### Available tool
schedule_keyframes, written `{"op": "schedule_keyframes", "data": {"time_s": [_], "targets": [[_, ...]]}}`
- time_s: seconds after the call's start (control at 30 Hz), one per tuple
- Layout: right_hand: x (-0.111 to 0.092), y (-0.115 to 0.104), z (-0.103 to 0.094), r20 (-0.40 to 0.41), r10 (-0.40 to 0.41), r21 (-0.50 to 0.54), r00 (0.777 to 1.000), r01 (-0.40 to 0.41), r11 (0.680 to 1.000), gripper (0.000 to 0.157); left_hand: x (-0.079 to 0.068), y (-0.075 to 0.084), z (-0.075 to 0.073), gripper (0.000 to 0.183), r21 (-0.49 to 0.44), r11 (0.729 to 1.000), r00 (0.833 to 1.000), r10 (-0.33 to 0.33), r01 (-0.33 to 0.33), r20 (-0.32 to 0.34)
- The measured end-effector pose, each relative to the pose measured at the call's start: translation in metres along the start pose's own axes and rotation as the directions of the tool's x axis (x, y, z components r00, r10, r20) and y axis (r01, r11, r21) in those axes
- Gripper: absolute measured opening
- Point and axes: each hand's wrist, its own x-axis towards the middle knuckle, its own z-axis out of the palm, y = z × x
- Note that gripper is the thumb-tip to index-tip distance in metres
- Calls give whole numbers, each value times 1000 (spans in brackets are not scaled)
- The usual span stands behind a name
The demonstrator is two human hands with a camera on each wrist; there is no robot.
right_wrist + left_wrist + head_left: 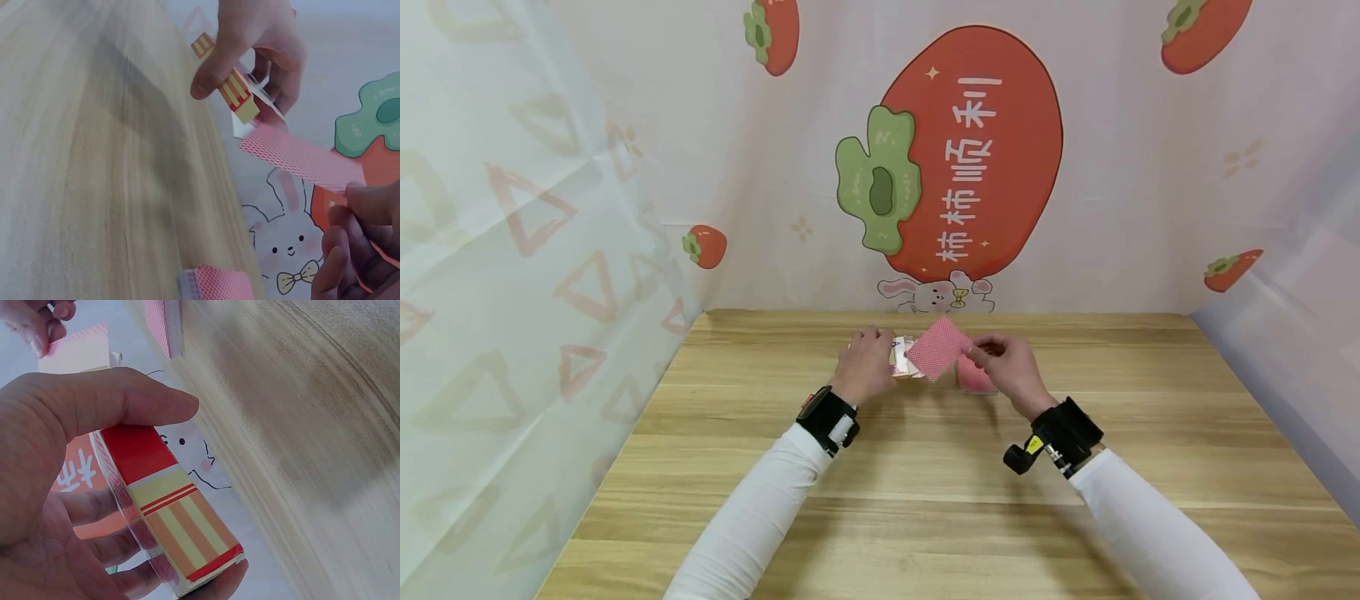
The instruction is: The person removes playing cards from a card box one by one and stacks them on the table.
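Observation:
My left hand point(867, 365) grips a playing card box point(181, 506), thumb along one edge and fingers curled beneath. The box has a red panel and orange and cream stripes on its side. My right hand point(1011, 371) pinches a playing card point(937, 348) with a red-patterned back by one end. In the right wrist view the card's other end overlaps the end of the box nearest it, where white flaps show. A deck of cards point(976, 375) with the same red back sits on the table just below my right hand.
The wood-grain table point(925, 500) reaches back to a white curtain point(1112, 233) printed with a large persimmon and a rabbit. More patterned curtain hangs along the left side. Black camera straps are on both wrists.

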Motion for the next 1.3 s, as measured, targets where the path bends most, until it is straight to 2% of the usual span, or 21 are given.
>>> {"op": "schedule_keyframes", "data": {"time_s": [0.13, 0.27, 0.43, 0.8, 1.0, 1.13, 1.3], "targets": [[4, -1, -9, 21, -18, 2, 1000, 18, 1000, 30, 0, -1, 1, 59, 5, 1000, 1000, -7, 7, 2], [10, -1, -21, 107, -26, 7, 994, 26, 1000, 31, 0, -1, 1, 61, 6, 1000, 1000, -14, 14, 10], [21, 4, -40, 220, 15, -33, 975, -8, 999, 30, 0, -1, 1, 62, 2, 1000, 1000, -9, 9, 11], [48, 22, -64, 334, 103, -178, 937, -45, 983, 27, 1, -4, 2, 63, -6, 1000, 1000, -13, 13, 17], [58, 29, -68, 322, 164, -283, 932, -70, 957, 28, 2, -5, 3, 63, 0, 1000, 1000, -16, 16, 24], [61, 30, -65, 271, 183, -335, 945, -85, 938, 25, 1, -5, 2, 64, -8, 1000, 1000, -16, 16, 26], [63, 35, -58, 190, 160, -357, 969, -84, 930, 21, 1, -5, 2, 64, -14, 1000, 1000, -18, 18, 25]]}}
